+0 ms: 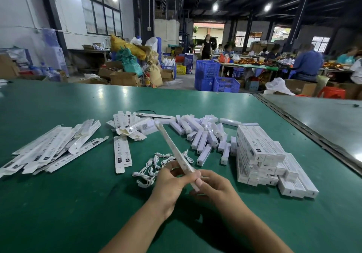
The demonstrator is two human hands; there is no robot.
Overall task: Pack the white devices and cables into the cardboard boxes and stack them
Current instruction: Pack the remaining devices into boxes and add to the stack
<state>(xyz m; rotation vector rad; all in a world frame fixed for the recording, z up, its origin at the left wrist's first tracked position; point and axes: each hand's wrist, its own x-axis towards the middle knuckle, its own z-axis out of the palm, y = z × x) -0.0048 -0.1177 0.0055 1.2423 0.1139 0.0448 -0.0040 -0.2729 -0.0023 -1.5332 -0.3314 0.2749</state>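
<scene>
While both forearms run off the bottom of the frame, the hands meet over the front middle of the bench [78, 203]. Left hand [172, 180] is clamped on the near end of a long white carton [172, 147], fingers curled round it. Right hand [213, 186] pinches the same end from the other side, thumb on top; its other fingers are tucked under and mostly hidden. The carton is off the bench and slants up and away. It's seen nearly edge-on, so I can't tell if anything is inside or if the end flap is closed.

Just behind the hands is the cable bundle [154, 166], white and tangled, partly covered by the left hand and the carton. Count unreadable.

Left of that, one flat carton blank [121, 155] lies alone. Toward the left edge of the bench is a fanned pile of blanks [52, 149], its near end cut off by the frame. Print too small to read.

On the right side is the stack of packed boxes [262, 155], several layers high, with lower rows partly hidden.

Mid-bench, behind the cables, the loose white devices [201, 133] sit in a heap, overlapping. Left of them is a smaller heap of opened cartons [129, 125]. Behind that, a thin black loop [145, 112], too small to identify.

A grey bench [323, 119] butts against the right edge. Beyond the far edge are blue crates [207, 74]; seated people further back are blurred.
</scene>
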